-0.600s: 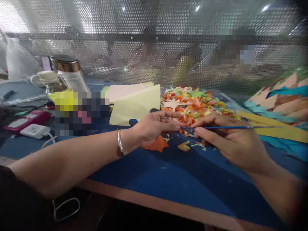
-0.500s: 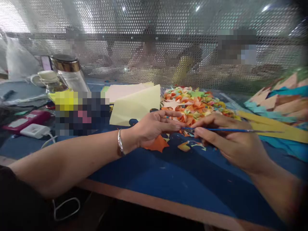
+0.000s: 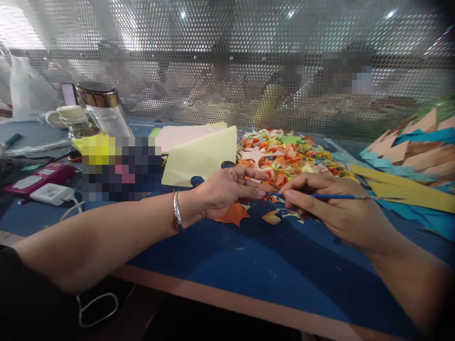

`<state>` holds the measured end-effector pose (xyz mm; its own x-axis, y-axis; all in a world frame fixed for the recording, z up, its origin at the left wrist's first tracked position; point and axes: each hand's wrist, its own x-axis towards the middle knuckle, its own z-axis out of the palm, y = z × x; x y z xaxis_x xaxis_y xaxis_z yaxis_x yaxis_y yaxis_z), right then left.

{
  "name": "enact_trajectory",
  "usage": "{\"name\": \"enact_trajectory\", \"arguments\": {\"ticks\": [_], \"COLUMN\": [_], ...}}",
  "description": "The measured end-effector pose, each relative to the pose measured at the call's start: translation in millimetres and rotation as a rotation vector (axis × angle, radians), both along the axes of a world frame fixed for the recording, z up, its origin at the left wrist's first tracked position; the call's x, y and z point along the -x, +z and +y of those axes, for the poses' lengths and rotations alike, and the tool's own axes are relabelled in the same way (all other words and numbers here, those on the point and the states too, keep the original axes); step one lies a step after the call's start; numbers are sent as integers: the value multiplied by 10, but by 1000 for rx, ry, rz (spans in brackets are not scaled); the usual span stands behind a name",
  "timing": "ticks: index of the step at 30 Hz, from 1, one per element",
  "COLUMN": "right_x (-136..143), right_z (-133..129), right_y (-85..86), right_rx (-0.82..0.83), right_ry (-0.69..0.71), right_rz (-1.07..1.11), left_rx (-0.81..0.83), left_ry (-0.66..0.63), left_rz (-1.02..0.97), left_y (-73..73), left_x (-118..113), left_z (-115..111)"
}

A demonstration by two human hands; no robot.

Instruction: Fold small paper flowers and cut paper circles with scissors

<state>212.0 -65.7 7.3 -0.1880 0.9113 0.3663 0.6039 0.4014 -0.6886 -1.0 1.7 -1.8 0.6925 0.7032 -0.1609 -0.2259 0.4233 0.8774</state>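
My right hand [image 3: 341, 208] pinches a thin blue paintbrush [image 3: 330, 196] between thumb and fingers. Its dark, pointed bristle end sticks out to the right, past the knuckles. The handle end reaches left to the fingertips of my left hand [image 3: 227, 189]. There the thumb and index finger are pressed together, and whatever small thing lies between them is hidden. Below the left hand an orange paper piece with pointed edges [image 3: 232, 214] lies on the blue tabletop [image 3: 227, 265]. Just right of it rests a small folded yellow-orange paper piece [image 3: 272, 217].
Behind my hands is a heap of coloured folded papers [image 3: 284, 154], beside a pale yellow sheet [image 3: 202, 158]. Yellow paper strips [image 3: 412, 189] lie at the right. At the left stand a flask [image 3: 106, 106] and a small glass jug [image 3: 80, 123]. A perforated metal screen [image 3: 227, 33] closes the back.
The right end of the brush has dipped slightly, and my right hand has shifted a little. My left hand stays nearly in place.
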Motion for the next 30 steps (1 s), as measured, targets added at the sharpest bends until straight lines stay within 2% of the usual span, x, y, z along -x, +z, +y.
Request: {"name": "enact_trajectory", "arguments": {"ticks": [4, 13, 23, 30], "right_x": [-5, -24, -20, -18], "right_z": [8, 13, 18, 19], "right_y": [3, -7, -8, 0], "right_rx": [36, 115, 127, 109], "right_ry": [13, 24, 19, 20], "right_rz": [-12, 34, 20, 30], "left_rx": [24, -64, 38, -1], "left_ry": [5, -12, -14, -3], "left_rz": [33, 15, 94, 36], "left_y": [26, -14, 92, 54], "left_x": [-3, 8, 29, 33], "left_z": [-10, 23, -8, 1]}}
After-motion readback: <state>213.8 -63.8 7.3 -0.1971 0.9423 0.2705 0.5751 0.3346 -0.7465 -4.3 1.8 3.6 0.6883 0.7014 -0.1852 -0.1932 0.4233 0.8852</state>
